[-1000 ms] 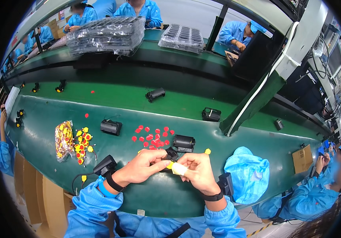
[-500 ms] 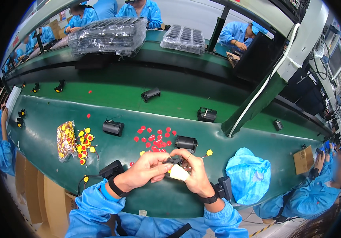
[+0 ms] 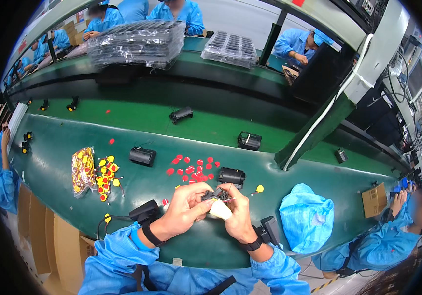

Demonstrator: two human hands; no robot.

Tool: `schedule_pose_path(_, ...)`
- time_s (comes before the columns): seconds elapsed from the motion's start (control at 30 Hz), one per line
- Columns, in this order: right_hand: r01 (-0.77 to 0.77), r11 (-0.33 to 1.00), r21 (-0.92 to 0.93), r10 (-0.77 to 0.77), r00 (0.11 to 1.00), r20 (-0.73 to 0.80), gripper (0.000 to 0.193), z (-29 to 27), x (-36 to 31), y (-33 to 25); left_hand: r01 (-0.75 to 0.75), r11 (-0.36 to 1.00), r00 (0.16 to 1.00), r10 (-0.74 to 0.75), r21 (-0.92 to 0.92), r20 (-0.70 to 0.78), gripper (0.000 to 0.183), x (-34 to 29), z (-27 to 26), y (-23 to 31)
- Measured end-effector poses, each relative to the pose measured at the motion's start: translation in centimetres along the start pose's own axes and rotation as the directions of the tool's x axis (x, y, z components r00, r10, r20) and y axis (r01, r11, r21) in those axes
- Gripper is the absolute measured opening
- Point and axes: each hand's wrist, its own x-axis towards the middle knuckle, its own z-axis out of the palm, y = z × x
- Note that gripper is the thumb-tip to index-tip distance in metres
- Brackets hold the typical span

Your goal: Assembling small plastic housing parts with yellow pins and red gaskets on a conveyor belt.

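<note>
Head view: both hands close together over a green, smooth, slightly glossy tabletop. Left hand and right hand pinch a small, angular black part between them, near the table's front edge. A cream-white, matte piece sits at the right thumb; cannot tell whether it is wrapped on or held. Just beyond: flat, roundish red pieces, scattered, and a ribbed, half-cylindrical black housing. Soft, wrinkled blue fabric cap to the right. Containers: clear, crinkled plastic bag packed with yellow and red pieces; loose yellow pieces with thin leads heaped beside it. Film-wrapped stack of trays at the far side, contents unclear through glare. Brown cardboard box at right, interior not visible. Fingers cover much of the black part; its underside is hidden.
</note>
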Motion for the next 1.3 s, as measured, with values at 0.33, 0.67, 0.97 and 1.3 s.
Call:
schedule_pose_path(0.33, 0.130, 0.961, -0.243, -0.155, 0.984, -0.084, 0.046, 0.4, -0.7, -1.2, 0.103, 0.966, 0.992, -0.083, -0.237, 0.092, 0.012, -0.2, -1.4, -0.2)
schedule_pose_path(0.67, 0.040, 0.996, -0.078, -0.047, 0.994, -0.099, 0.072, -1.2, 0.8, -1.1, 0.003, 0.500, 0.846, 0.460, 0.866, -0.268, 0.012, 7.9, -13.9, 11.5)
schedule_pose_path(0.97, 0.107, 0.984, -0.142, -0.134, 0.971, -0.196, 0.046, -1.0, 1.2, 0.0, 0.379, -0.126, 0.795, 0.551, 0.917, -0.253, 0.023, 5.6, -24.8, 13.5)
schedule_pose_path(1.3, 0.165, 0.961, -0.221, -0.203, 0.965, -0.164, 0.034, -0.3, 0.8, 0.1, 0.256, -0.362, 0.940, -0.123, 0.896, -0.319, 0.021, -5.0, -19.5, 12.5)
